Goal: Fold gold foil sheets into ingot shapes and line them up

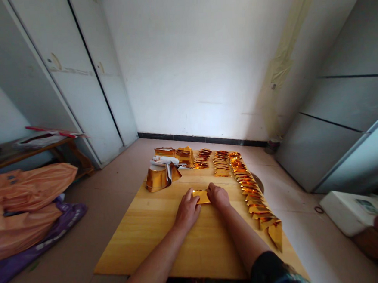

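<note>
A small rectangle of gold foil paper lies on the wooden table, between my two hands. My left hand grips its left end, the thumb laid over the foil. At the right end, my right hand has its fingers curled down on the paper's edge. A long row of folded gold foil pieces runs along the table's right side, with shorter rows beside it. Back left sit a curled stack of gold paper and some white paper.
The wooden table stands on a pale tiled floor. Orange and purple bags lie at the left, near a low wooden bench. A grey cabinet and a fridge-like grey unit flank the white wall. A white box rests at right.
</note>
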A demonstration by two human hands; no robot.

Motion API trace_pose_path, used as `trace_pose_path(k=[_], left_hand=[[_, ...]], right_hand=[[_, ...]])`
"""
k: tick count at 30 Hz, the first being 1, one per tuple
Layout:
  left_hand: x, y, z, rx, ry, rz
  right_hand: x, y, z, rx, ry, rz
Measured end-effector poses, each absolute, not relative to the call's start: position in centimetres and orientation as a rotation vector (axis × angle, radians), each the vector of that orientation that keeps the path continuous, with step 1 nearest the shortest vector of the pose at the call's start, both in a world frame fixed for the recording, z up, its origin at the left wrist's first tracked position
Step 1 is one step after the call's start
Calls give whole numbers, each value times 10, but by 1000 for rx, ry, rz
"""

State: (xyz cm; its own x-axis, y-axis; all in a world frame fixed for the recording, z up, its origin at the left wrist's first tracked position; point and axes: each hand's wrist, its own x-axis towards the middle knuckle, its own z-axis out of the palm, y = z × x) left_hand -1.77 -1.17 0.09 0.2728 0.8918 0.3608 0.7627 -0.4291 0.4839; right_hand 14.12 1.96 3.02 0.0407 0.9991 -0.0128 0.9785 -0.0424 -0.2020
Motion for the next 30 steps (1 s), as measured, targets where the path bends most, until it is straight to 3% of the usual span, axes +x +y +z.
trace_pose_path(k=[30], left_hand=[[-12,-15,14,2475,1613,640]], right_hand=[[136,23,41,-2237,-2138,214]])
